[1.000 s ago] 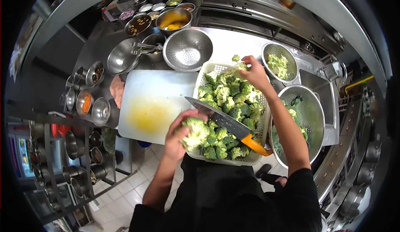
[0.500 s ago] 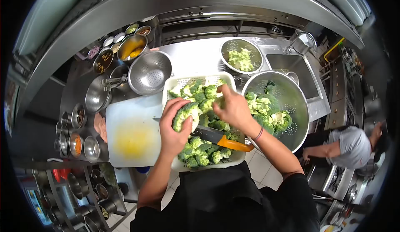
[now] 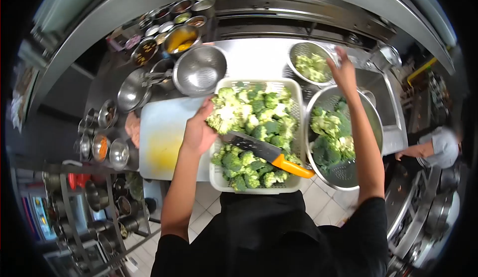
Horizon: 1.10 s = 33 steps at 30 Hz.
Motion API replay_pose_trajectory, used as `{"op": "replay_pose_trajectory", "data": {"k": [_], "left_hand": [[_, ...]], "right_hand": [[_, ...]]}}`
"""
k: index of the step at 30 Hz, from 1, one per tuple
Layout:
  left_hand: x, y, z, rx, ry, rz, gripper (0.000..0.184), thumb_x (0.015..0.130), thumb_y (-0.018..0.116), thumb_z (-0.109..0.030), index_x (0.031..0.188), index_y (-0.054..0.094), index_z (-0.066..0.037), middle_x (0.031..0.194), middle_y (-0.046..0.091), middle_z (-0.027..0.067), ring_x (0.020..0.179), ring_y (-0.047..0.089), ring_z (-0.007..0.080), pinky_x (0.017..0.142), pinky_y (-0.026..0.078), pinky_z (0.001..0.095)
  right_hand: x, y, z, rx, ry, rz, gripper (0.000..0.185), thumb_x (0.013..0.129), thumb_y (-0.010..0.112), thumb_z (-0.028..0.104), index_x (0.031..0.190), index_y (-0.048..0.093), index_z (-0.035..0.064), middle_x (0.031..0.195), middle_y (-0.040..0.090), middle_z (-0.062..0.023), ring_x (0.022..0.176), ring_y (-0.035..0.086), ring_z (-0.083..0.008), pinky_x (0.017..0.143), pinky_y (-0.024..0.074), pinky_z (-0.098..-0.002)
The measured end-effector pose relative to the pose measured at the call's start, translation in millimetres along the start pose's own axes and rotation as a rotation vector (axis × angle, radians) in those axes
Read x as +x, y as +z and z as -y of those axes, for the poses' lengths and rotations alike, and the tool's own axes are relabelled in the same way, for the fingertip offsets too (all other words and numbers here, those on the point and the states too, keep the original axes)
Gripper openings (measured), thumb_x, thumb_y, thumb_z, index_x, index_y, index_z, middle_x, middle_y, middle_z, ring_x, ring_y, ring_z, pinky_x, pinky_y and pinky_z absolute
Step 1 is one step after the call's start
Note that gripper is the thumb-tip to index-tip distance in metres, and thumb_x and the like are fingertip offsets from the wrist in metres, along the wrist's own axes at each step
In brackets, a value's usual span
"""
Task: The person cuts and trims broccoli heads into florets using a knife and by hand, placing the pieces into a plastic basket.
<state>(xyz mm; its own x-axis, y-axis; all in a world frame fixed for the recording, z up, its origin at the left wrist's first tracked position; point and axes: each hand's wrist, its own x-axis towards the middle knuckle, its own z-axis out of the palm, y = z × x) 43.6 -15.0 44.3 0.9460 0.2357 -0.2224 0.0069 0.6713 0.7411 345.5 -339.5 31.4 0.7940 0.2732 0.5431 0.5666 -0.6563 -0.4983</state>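
A large piece of broccoli point(image 3: 225, 115) is gripped in my left hand point(image 3: 198, 130), at the left side of the white plastic basket point(image 3: 297, 95). Cut broccoli florets point(image 3: 279, 127) fill that basket. Across it lies a knife point(image 3: 261, 150) with an orange handle, untouched by either hand. My right hand point(image 3: 344, 75) is raised beside the small colander point(image 3: 294, 68), fingers apart and nothing seen in them. Pale green broccoli trimmings point(image 3: 312, 68) lie in this colander. Below my right forearm, a large colander point(image 3: 378, 127) holds bigger broccoli heads point(image 3: 331, 142).
A white cutting board point(image 3: 154, 127) with a yellow stain lies left of the basket. Metal bowls point(image 3: 200, 70) and small ingredient containers point(image 3: 102, 147) line the left side. A sink point(image 3: 393, 93) is at the right, and another person point(image 3: 433, 150) stands farther right.
My right hand has moved from over the basket up and right to the small colander. The broccoli in my left hand has turned, showing more florets. The view has shifted slightly.
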Motion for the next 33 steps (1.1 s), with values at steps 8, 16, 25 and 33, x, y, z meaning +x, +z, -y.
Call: {"op": "replay_pose_trajectory", "data": {"k": [8,16,25,33], "left_hand": [[-77,-42,-6,0.094,0.232,0.105,0.062,0.094,0.056,-0.012,0.149,0.030,-0.004,0.143,0.046,0.0179,0.130,0.049,0.0369,0.101,0.046,0.0518],[-86,-38,-8,-0.092,0.188,0.024,0.065,0.089,0.064,-0.006,0.146,0.034,-0.004,0.138,0.049,0.0114,0.122,0.053,0.0257,0.097,0.049,0.0436],[-68,38,29,0.779,0.415,0.157,0.059,0.077,0.073,-0.002,0.132,0.053,-0.002,0.119,0.053,0.0113,0.110,0.055,0.0224,0.094,0.045,0.0315],[-45,22,49,0.659,0.447,-0.122,0.057,0.081,0.072,0.001,0.131,0.044,0.000,0.120,0.054,0.0109,0.106,0.058,0.0197,0.088,0.051,0.0295]], "right_hand": [[-247,-41,180,0.073,-0.160,0.721,0.060,0.072,0.068,-0.005,0.128,0.050,0.0040,0.110,0.051,-0.0196,0.097,0.054,-0.0369,0.084,0.0460,-0.0437],[-244,-36,183,0.070,-0.086,0.664,0.057,0.074,0.066,-0.005,0.127,0.050,0.0043,0.116,0.050,-0.0211,0.107,0.054,-0.0407,0.090,0.0463,-0.0438],[-158,-14,230,0.934,0.074,0.556,0.075,0.071,0.083,0.005,0.138,0.050,0.0074,0.128,0.057,-0.0158,0.113,0.059,-0.0276,0.084,0.0523,-0.0340],[-146,-4,218,0.406,0.043,0.018,0.042,0.063,0.085,0.002,0.095,0.057,0.0036,0.094,0.052,-0.0121,0.089,0.055,-0.0292,0.078,0.0464,-0.0367]]}}
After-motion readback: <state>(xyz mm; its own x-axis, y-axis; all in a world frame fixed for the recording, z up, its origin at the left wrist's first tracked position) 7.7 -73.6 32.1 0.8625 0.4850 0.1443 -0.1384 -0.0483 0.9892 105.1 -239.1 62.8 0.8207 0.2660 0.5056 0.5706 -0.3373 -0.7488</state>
